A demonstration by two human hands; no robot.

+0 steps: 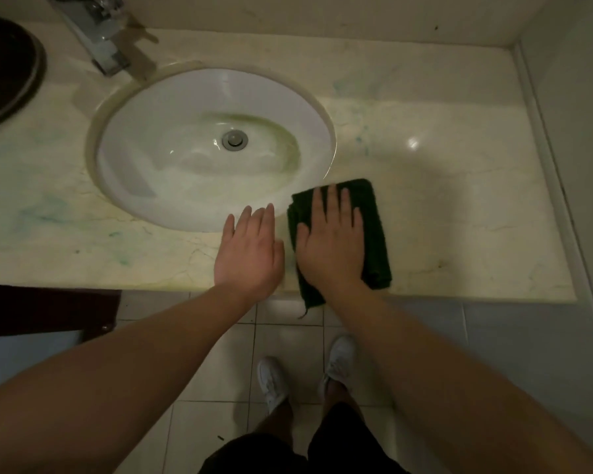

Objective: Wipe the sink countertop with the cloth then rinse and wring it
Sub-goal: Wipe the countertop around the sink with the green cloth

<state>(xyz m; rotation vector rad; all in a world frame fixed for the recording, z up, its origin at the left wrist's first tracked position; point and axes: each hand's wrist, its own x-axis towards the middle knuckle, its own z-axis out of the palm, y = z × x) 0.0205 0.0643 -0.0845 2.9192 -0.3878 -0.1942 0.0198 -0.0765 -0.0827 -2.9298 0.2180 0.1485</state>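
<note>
A: Where was the cloth (374, 230) when you looked down?

B: It lay on the countertop (442, 206), just to the right of the sink (213, 148), close beside the basin's front-right rim. Its near end hung a little over the counter's front edge, with a loose thread dangling below.

A: How did it look to you?

B: Dark green, almost black in that dim light, and folded into a long rectangle. You could see stacked layers along its left side, the side facing the sink. The texture was nubby, like towelling. Whether it was wet or dry could not be told.

A: And your right hand (329, 248)?

B: You had it pressed flat on the cloth, palm down, fingers straight and only slightly spread, pointing away from you. It gripped nothing; it simply covered the left half of the cloth, leaving the right strip and far corner showing.

A: Your left hand (250, 251)?

B: That one was flat and empty too, fingers together and extended, over the counter at the sink's front rim, with its fingertips at the basin's edge. It sat just beside the cloth, seemingly not touching it.

A: What about the counter around the sink?

B: Pale marble with bluish-green smears, left and right of the basin. The faucet (100, 39) stood behind the sink, at its far left.
</note>
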